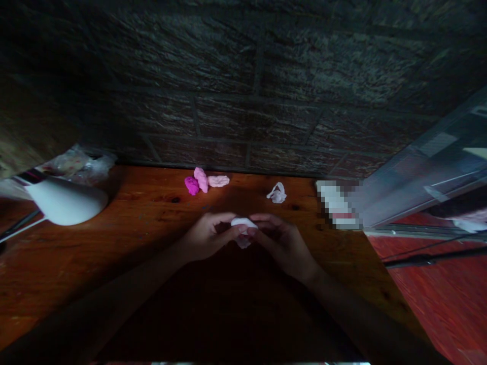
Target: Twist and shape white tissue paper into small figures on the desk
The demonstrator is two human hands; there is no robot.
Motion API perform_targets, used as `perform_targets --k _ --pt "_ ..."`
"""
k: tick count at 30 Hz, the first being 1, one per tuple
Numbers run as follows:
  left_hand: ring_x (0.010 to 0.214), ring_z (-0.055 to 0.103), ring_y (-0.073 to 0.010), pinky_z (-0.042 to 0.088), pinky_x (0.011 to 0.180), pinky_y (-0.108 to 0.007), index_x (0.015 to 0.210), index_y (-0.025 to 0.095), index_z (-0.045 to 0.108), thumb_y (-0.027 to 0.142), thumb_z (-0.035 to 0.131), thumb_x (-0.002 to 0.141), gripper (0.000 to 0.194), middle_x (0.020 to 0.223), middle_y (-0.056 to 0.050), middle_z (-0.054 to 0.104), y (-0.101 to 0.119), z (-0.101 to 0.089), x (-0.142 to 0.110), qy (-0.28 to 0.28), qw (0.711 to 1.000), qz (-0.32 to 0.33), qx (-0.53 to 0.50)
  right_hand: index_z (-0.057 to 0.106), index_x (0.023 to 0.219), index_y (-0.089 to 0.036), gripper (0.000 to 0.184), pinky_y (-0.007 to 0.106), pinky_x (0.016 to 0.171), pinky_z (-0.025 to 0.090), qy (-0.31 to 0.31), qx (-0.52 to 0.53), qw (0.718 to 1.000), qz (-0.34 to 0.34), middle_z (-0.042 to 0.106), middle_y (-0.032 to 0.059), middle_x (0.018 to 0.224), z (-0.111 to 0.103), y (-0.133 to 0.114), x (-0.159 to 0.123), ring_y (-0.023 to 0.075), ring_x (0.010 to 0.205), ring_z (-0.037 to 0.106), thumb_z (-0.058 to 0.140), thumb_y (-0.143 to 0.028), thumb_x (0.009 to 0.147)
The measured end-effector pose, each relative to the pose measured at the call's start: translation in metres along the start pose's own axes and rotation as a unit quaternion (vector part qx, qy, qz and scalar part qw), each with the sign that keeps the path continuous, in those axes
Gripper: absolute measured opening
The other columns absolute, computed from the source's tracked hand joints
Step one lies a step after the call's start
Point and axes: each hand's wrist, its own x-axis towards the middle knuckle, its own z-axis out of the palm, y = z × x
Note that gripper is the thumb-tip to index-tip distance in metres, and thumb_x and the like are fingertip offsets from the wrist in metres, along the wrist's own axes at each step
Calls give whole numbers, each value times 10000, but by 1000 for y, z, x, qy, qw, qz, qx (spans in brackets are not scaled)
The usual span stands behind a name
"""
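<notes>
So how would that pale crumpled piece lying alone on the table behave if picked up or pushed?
The pale crumpled piece is probably light and floppy, judging by its thin, wrinkled folds. Its uneven, unrounded shape suggests it would slide rather than roll across the wooden table.

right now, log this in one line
left hand: pinches white piece | right hand: likewise | pink lumps: on table

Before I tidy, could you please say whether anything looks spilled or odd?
No spill stands out around the left hand or right hand. Only the whitish object on the table at right looks odd: pixelated, its details hidden.
</notes>
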Motion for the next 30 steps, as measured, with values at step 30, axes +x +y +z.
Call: perform_targets --k 30 --pt "612 566 -118 389 603 -233 761 168 673 541 391 1045 547 669 3 635 -3 -4 -4 -5 939 136 317 814 1002 -242 167 248 742 543 -34 -164 984 -63 810 7 904 1 0 -4 163 800 725 753 -300 858"
